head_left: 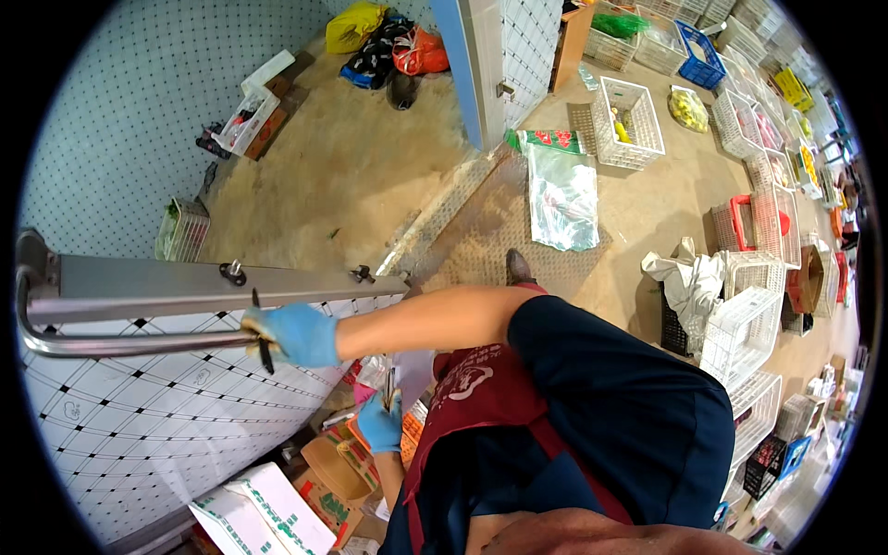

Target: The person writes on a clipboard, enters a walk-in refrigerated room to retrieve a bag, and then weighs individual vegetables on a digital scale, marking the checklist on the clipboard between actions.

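My right arm in a dark blue sleeve reaches across to the left. My right hand (301,335), in a blue glove, is closed round the end of a long metal door handle (139,345). A slim black piece (265,355) sticks out past its fingers; its kind is unclear. The handle belongs to an open door (194,398) with a white, patterned face and a grey metal edge. Lower down, close to my maroon apron (490,398), my left hand (380,423) in a blue glove is closed on a slim metallic thing, too small to name.
Beyond the doorway, full bags (421,51) and a white crate (189,231) stand by the patterned walls. A plastic sheet (562,199) lies outside the threshold. White crates (629,125) line the right. Cartons (264,513) sit below the door, at lower left.
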Demonstrator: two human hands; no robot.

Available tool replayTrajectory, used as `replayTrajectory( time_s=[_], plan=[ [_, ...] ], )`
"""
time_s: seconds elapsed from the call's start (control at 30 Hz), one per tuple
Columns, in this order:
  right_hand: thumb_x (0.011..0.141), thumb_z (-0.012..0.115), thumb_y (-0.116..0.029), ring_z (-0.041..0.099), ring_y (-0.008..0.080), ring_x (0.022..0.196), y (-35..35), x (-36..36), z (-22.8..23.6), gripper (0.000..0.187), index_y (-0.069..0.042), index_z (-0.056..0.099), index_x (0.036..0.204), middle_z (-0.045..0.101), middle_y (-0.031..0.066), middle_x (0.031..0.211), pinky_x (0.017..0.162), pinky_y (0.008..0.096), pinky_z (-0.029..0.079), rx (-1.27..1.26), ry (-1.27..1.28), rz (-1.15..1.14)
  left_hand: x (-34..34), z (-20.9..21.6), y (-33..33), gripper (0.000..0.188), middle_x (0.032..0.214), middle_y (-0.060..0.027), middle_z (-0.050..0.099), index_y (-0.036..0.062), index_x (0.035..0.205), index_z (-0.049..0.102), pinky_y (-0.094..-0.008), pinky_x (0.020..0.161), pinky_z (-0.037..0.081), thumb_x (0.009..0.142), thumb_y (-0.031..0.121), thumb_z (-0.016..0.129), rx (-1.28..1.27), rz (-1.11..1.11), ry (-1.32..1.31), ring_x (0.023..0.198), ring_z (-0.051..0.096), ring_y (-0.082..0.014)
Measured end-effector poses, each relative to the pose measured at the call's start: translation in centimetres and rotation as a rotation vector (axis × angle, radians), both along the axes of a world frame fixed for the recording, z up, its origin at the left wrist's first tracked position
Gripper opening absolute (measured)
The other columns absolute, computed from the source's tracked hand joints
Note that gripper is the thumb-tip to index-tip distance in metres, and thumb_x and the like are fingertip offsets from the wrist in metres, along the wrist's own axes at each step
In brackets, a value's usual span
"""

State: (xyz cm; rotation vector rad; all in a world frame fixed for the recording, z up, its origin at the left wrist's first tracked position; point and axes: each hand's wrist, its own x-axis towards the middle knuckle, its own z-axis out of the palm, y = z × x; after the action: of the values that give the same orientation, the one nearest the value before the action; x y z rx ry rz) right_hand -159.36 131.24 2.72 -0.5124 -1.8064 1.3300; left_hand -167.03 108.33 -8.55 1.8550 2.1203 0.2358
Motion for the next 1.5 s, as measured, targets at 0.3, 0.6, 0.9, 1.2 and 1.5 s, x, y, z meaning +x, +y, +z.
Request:
replayTrajectory(
  time_s=[0.3, 0.6, 0.9, 1.2, 1.5],
  plan=[
    [0.083, 0.058, -0.012, 0.062, 0.0385, 0.072, -4.2, -8.4, 1.1, 0.021, -0.008, 0.045, 0.099, 0.061, 0.0176, 0.077, 0.062, 0.0449, 0.047, -0.011, -0.007, 0.221, 0.4, 0.5, -0.9, 0.030, 0.079, -0.0178, 0.065, 0.0020, 0.088, 0.067, -0.0437, 0.069, 0.048, 0.085, 0.032, 0.065, -0.090, 0.192, -0.045, 0.075, 0.061, -0.0367],
    [0.083, 0.055, -0.011, 0.063, 0.0381, 0.070, -5.5, -11.2, 1.6, 0.020, -0.007, 0.048, 0.101, 0.061, 0.0188, 0.074, 0.061, 0.0449, 0.048, 0.065, -0.065, 0.359, 0.6, 1.2, -3.3, 0.031, 0.079, -0.0181, 0.065, 0.0014, 0.084, 0.067, -0.0439, 0.069, 0.048, 0.085, 0.032, 0.064, -0.122, 0.375, -0.012, 0.075, 0.061, -0.0372],
    [0.078, 0.059, -0.009, 0.061, 0.0370, 0.063, -5.9, -13.2, -0.4, 0.045, -0.004, 0.044, 0.120, 0.060, 0.0168, 0.072, 0.054, 0.0438, 0.049, 0.157, -0.076, 0.372, -0.9, -0.1, -2.7, 0.030, 0.079, -0.0184, 0.065, 0.0026, 0.083, 0.067, -0.0439, 0.069, 0.049, 0.085, 0.033, 0.063, -0.192, 0.340, 0.009, 0.074, 0.061, -0.0373],
    [0.073, 0.059, -0.007, 0.062, 0.0364, 0.079, -2.5, -6.6, -2.4, 0.050, -0.005, 0.052, 0.122, 0.063, 0.0188, 0.091, 0.067, 0.0423, 0.051, 0.202, -0.061, 0.342, -0.4, -1.7, 0.6, 0.034, 0.080, -0.0191, 0.066, 0.0034, 0.090, 0.068, -0.0439, 0.071, 0.050, 0.087, 0.036, 0.062, -0.164, 0.243, 0.061, 0.077, 0.063, -0.0369],
    [0.084, 0.065, -0.041, 0.063, 0.0300, 0.070, 7.6, 10.8, -12.1, 0.030, -0.013, 0.062, 0.094, 0.064, 0.0097, 0.082, 0.059, 0.0377, 0.049, 0.162, -0.267, 0.213, 5.3, -0.5, 7.8, 0.032, 0.077, -0.0166, 0.065, 0.0050, 0.091, 0.068, -0.0438, 0.068, 0.049, 0.086, 0.036, 0.064, -0.141, 0.198, 0.120, 0.072, 0.061, -0.0360]
  ],
)
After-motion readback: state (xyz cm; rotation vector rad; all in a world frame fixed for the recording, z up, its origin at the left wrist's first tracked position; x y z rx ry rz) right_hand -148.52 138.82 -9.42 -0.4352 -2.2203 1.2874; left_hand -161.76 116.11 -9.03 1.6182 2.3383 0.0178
